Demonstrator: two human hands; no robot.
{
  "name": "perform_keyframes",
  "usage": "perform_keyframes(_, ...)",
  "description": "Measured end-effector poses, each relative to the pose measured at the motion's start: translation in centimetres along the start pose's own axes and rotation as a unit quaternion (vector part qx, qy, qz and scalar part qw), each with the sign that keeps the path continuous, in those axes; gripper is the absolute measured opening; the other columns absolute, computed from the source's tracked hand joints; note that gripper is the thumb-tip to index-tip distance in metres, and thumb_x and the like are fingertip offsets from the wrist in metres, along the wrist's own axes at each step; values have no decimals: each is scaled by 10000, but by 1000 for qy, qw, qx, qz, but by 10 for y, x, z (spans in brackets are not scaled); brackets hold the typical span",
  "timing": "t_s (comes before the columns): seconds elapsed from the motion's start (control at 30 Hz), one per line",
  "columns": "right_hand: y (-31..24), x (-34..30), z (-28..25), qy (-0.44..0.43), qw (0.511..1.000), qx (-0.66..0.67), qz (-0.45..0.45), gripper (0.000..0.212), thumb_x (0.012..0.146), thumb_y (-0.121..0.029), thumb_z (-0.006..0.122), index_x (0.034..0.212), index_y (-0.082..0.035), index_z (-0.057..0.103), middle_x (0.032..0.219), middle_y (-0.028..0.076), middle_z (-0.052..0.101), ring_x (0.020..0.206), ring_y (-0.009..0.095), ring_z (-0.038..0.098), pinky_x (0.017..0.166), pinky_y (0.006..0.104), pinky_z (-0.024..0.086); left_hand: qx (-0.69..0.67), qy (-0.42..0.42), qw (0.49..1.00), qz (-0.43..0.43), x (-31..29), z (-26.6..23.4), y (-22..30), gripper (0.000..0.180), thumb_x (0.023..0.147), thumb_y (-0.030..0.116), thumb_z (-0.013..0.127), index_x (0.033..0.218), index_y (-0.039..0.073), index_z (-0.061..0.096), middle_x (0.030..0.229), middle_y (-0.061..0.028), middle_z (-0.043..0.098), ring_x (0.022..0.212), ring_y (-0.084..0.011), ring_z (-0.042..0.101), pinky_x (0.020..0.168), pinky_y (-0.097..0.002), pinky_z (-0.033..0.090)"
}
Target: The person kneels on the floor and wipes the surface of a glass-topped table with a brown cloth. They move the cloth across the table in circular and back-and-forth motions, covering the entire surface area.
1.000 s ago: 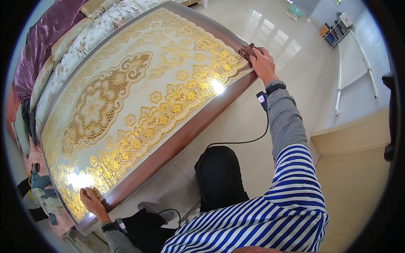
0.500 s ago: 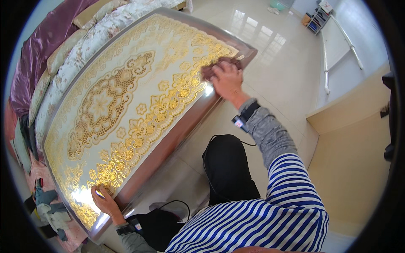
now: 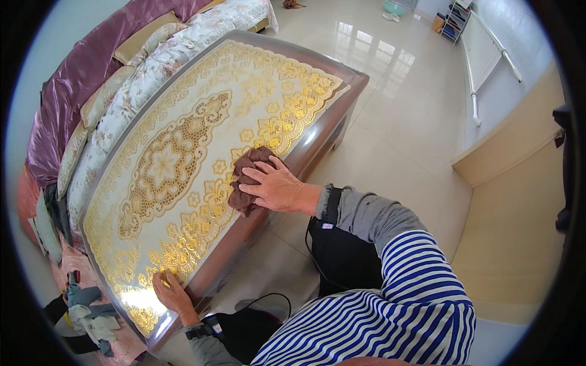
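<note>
A crumpled brown cloth (image 3: 250,177) lies pressed on the front edge of a patterned table cover (image 3: 227,131). My right hand (image 3: 276,188) rests on top of it, fingers spread over the folds. Gold lace patterns and a central medallion decorate the cream cover, which looks glossy. Near the table's lower left corner, my left hand (image 3: 173,295) touches the cover with its fingers curved and apart, and nothing shows in it. Beneath the cover is a brown table (image 3: 210,268).
Along the far left stand floral seat cushions (image 3: 143,73) with a purple satin drape (image 3: 91,79). Piled clothes (image 3: 91,311) lie left of the table corner. A radiator (image 3: 485,52), a small rack (image 3: 455,21) and a beige panel (image 3: 519,201) are on the right.
My right hand has swept the brown cloth from the far right corner back along the front edge toward me. My left hand stays by the near corner. The view has shifted slightly.
</note>
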State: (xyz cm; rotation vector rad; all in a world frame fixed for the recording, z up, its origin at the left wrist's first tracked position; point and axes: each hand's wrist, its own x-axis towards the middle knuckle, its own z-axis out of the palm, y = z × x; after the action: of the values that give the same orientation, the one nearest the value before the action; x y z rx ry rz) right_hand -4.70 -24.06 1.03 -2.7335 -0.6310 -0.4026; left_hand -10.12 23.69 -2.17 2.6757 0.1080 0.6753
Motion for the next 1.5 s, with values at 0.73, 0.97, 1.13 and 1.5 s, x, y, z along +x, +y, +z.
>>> perform_keyframes(0.73, 231, -32, -55, 376, 890, 14, 256, 577, 975, -435, 664, 1441, -109, 564, 1474, 180, 535, 1365, 387, 491, 1145, 524, 369, 31, -36, 997, -57, 2, -1, 6, 333, 1065, 249, 608, 1267, -13, 570, 1137, -181, 628, 1080, -347, 602, 986, -449, 478)
perform_keyframes(0.97, 288, -108, -49, 375, 535, 486, 581, 466, 995, -487, 695, 1186, -67, 630, 1020, 78, 654, 876, 175, 634, 750, 364, 519, 50, -5, 999, 5, 2, 6, 3, 320, 1058, 250, 614, 1235, -10, 555, 1137, -164, 589, 1014, -334, 587, 935, -440, 485)
perform_keyframes(1.13, 287, -98, -43, 443, 511, 548, 492, 330, 998, -377, 711, 908, -73, 619, 770, 29, 639, 657, 130, 596, 581, 280, 482, 86, -41, 995, -6, 6, 7, -11, 478, 1076, 313, 572, 1397, -39, 531, 1402, -260, 558, 1331, -409, 515, 1120, -473, 417)
perform_keyframes(1.5, 308, -92, -40, 462, 545, 476, 513, 287, 992, -288, 728, 830, -71, 634, 700, 40, 657, 595, 100, 618, 484, 231, 463, 142, -181, 972, -40, 7, -4, 29, 639, 1058, 526, 499, 1596, 186, 446, 1691, -125, 347, 1566, -393, 264, 1219, -632, 176)
